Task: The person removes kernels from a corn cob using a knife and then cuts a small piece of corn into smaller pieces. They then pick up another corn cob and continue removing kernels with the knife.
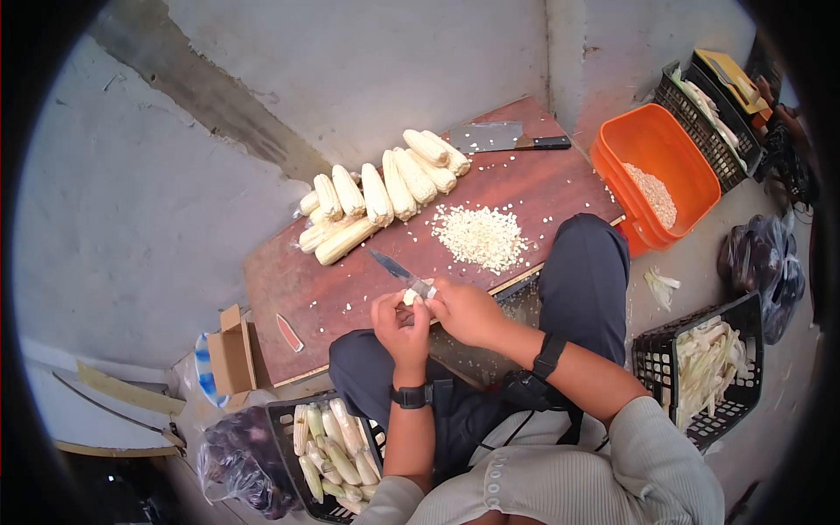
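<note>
1. Tabletop (525, 188): one reddish board, stiff and flat, lying across your knees. It carries everything below.
2. Orange tub (630, 206): one, off the tabletop's right edge, rigid plastic with a layer of kernels inside. Light enough, but carry it by the rim so it stays level.
3. Black crates: three. One at your left knee holds cobs (337, 455), one at your right holds husk scraps (709, 363), and one sits beyond the tub (700, 122).
4. Whole cobs (378, 194) on the tabletop: about ten in a row along the far edge, toward the far left corner. They overlap, so the count is rough. Firm, a bit waxy and prone to roll, so take each around the middle.
5. Cleaver (499, 138): one, at the far right corner, heavy steel. Handle only.
6. Kernel pile (479, 236): one loose heap mid-tabletop. The bits are tiny and scatter, so scoop, don't pinch.
7. Knife (401, 271): one, thin and sharp, blade pointing away to the far left. Your right hand (468, 313) has its grip closed on the handle, at the near edge.
8. Corn piece (409, 297): one small pale chunk, just over the near edge. Your left hand (400, 328) has its grip pinched tight around it, against the knife. Small and slippery; keep your fingertips behind the blade.
9. Small red-edged blade (290, 333): one, near the left edge. Cannot tell what it is.
</note>
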